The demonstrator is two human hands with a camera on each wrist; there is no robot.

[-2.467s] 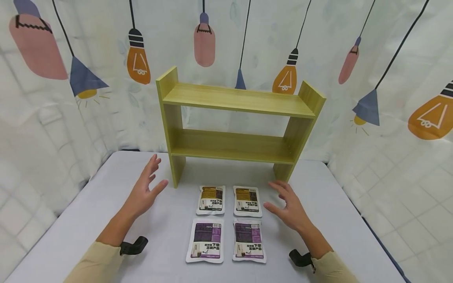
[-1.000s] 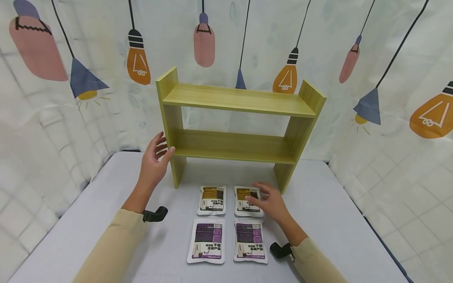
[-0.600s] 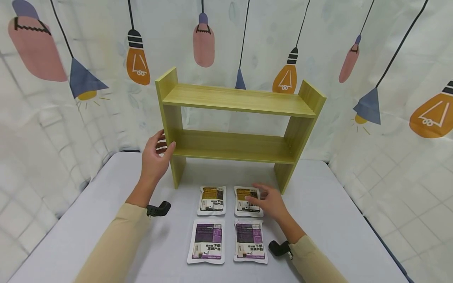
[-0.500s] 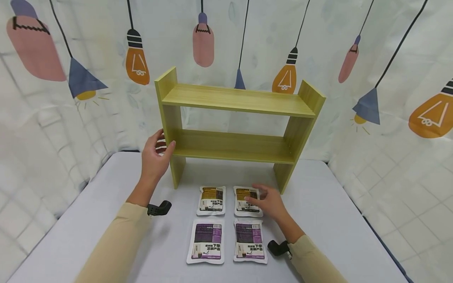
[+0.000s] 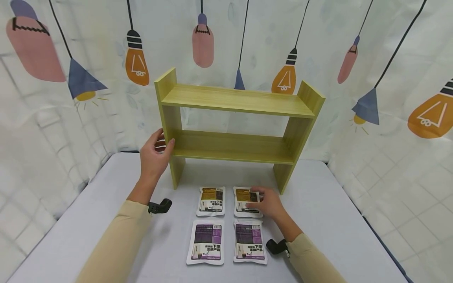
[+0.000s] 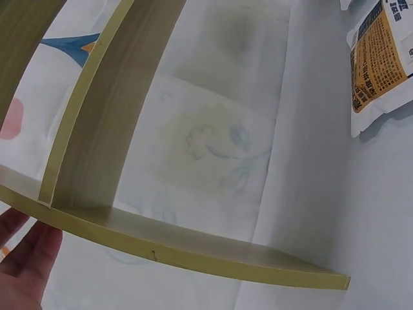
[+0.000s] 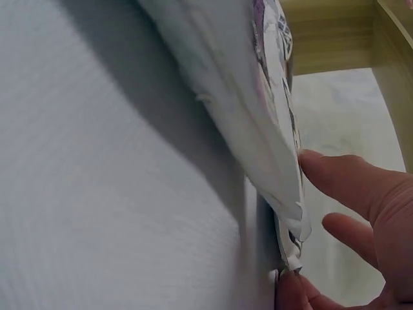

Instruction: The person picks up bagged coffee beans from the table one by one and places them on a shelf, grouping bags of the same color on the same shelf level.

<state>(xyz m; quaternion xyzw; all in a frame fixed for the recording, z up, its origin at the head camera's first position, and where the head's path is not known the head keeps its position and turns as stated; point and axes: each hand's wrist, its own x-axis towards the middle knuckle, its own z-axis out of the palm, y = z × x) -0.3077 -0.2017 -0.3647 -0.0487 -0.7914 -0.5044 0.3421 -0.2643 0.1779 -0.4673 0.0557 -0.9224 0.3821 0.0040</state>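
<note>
A light wooden two-tier shelf (image 5: 233,98) stands at the table's back. My left hand (image 5: 153,157) touches the outer face of its left side panel (image 6: 155,248), fingers loosely extended, thumb by the front edge. My right hand (image 5: 271,205) is low over the right gold-and-black pouch (image 5: 242,201), thumb and index finger at its right part. In the right wrist view the thumb (image 7: 316,165) is against the upper face of the packaging, and another fingertip is low by its far end. The pouch lies flat. Beside it lies a matching gold-and-black pouch (image 5: 211,201).
Nearer me, a left purple pouch (image 5: 205,241) and a right purple pouch (image 5: 249,241) lie side by side on the white tablecloth (image 5: 159,251). A curtain (image 5: 116,114) printed with lamps hangs behind the shelf and along both sides.
My left hand has moved up and right to the shelf's left side panel. My right hand has moved left onto the right gold-and-black pouch, its fingers drawing slightly closer just now.
</note>
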